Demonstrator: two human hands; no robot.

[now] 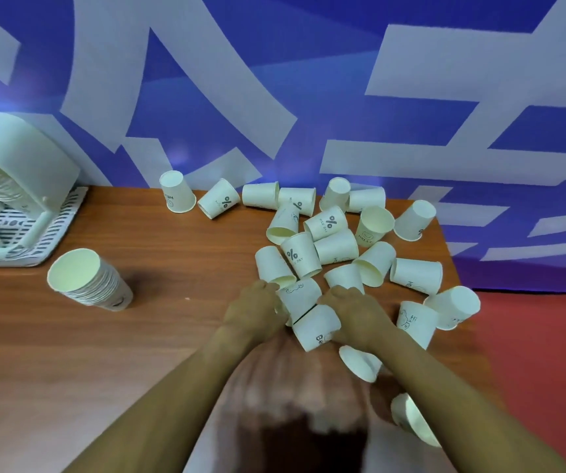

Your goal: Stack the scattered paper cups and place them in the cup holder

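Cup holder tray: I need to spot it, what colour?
White, slotted tray, at the left in the head view.

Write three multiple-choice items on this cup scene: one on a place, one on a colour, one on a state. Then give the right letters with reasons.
1. Where does the finished stack of cups stand?
A. On the table beside the white cup holder
B. On the red floor
C. Inside the scattered pile

2. What colour is the table?
A. Grey
B. Brown wood
C. Green

3. What are the hands doing?
A. Both hang idle
B. Both lie flat on the table
C. Each grips a cup

Key:
1 A: the stack stands upright just in front of the holder.
2 B: wood grain shows across the surface.
3 C: the left hand grips the upper cup, the right hand the lower cup.
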